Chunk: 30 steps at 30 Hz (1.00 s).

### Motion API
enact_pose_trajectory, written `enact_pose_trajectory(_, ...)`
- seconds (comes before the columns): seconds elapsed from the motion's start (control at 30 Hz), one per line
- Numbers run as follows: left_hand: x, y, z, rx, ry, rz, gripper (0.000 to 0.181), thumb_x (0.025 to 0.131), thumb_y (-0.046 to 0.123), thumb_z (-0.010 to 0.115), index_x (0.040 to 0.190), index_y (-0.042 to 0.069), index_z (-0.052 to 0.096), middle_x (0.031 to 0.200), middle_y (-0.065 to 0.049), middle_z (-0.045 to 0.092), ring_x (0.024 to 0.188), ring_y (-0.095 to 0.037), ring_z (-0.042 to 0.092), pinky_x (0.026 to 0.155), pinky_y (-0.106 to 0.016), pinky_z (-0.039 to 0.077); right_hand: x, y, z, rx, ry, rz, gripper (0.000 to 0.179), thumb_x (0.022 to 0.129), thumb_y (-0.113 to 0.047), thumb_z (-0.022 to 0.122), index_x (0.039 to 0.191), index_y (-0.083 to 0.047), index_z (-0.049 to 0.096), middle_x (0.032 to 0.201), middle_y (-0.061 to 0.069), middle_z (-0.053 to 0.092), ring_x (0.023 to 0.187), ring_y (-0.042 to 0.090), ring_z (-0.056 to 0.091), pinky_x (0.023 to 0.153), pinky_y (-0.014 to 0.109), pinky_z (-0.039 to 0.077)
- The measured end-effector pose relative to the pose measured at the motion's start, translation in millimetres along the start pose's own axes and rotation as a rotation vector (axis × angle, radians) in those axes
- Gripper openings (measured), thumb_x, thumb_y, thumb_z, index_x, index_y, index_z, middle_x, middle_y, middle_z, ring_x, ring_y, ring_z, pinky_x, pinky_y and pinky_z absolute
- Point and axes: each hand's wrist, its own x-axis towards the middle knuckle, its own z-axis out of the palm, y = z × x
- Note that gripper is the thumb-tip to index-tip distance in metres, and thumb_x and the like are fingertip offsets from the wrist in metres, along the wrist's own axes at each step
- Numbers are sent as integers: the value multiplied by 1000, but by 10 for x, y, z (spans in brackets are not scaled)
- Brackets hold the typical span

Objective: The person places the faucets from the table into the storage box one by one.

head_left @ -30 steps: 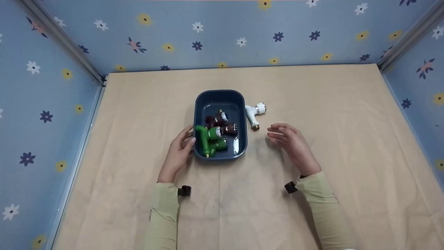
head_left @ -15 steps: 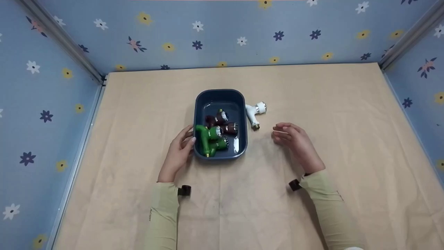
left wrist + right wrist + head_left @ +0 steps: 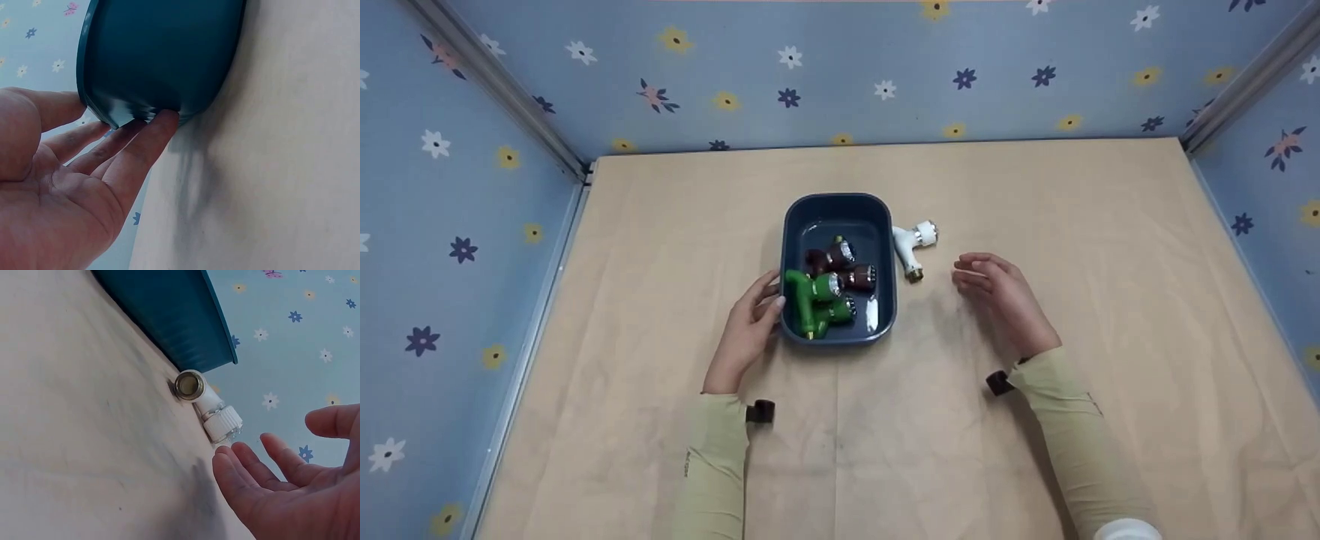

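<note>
A dark blue plastic bin [image 3: 840,204] stands on the cloth-covered table. Two green taps [image 3: 805,300] and two dark maroon taps [image 3: 856,277] lie inside, partly overlapping. Against the bin's right outer side lies a white tap [image 3: 910,247] with a brass-coloured threaded end. My left hand [image 3: 744,330] rests its fingers against the bin's left side, and the thumb is at the rim in the left wrist view. My right hand [image 3: 1005,304] hovers to the right of the white tap, its fingers loosely extended and holding nothing.
Beige cloth [image 3: 675,225] with creases covers the table. Blue flower-patterned panels [image 3: 840,75] enclose the back and both sides. A small white round thing [image 3: 1129,529] shows at the bottom edge beside the right sleeve.
My right hand has drawn rightward from the white tap and slightly toward the back of the table. The left hand, bin and taps look unmoved.
</note>
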Motion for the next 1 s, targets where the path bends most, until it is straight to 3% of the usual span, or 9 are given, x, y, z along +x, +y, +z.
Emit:
enact_pose_trajectory(0.27,-6,-19,-1,1,0,-2,50,101,8,48,148,4,33,138,-24,46,122,-32,51,86,-45,49,98,-29,-27,-25,20,33,38,103,-14,38,132,11,43,136,30,42,125,39,45,103,44,36)
enact_pose_trajectory(0.57,84,-331,-10,-10,16,-3,50,101,19,51,149,18,36,137,-15,48,122,-26,51,86,-41,49,221,-28,-16,-37,35,14,39,103,-12,36,131,14,41,135,30,42,125,40,45,104,43,35)
enact_pose_trajectory(0.77,92,-354,-6,-2,34,12,48,100,22,52,147,22,39,133,-9,51,118,-21,55,85,-41,50,346,-31,0,-2,62,34,40,101,-11,41,132,14,41,136,30,41,125,39,45,104,42,35)
enact_pose_trajectory(1.0,106,-335,-11,-5,19,11,50,100,22,51,148,21,37,135,-10,50,119,-21,54,86,-40,49,455,-49,58,2,82,43,36,99,-10,45,128,11,45,135,28,43,125,36,47,104,40,35)
